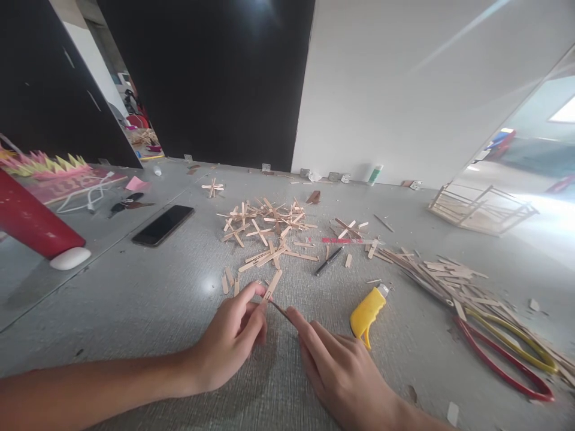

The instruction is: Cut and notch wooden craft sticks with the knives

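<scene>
My left hand [231,341] is curled near the table's front edge, thumb and fingers pinching a thin wooden stick [277,307]. My right hand [341,371] lies beside it, its forefinger stretched along the same stick and pressing on its end. Just beyond the fingertips lie a few short cut stick pieces [230,279] and a longer stick [273,284]. Farther back is a heap of crossed wooden sticks [265,230].
A yellow utility knife [367,312] lies right of my hands. Red and yellow handled pliers [507,353] and a pile of long sticks [440,275] sit at the right. A black pen [327,261], a phone [162,225] and a stick frame [480,206] lie farther off.
</scene>
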The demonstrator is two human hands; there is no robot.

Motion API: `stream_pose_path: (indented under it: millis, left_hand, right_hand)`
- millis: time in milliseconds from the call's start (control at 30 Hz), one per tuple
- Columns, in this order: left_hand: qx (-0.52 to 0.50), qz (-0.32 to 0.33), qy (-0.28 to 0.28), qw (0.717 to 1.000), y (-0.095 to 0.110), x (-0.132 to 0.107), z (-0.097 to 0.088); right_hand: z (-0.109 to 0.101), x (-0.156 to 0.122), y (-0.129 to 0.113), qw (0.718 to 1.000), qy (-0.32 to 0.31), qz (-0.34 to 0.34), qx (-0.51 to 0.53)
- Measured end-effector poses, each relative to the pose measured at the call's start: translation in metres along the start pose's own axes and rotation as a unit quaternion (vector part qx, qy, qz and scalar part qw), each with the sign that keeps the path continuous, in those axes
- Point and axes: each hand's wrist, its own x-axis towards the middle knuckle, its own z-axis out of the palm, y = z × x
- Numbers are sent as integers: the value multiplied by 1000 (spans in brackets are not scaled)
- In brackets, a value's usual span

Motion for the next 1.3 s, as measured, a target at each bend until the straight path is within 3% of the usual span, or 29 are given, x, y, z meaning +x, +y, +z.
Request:
stream_pose_path:
  millis: [433, 1300]
  left_hand:
    - [1, 1, 2, 1000, 0, 2, -1]
    - [-2, 3, 10, 1000, 0, 5, 2]
  right_hand:
    - [3, -1, 0, 1000, -14, 9, 6]
    - [4, 2, 1, 1000, 20, 2, -11]
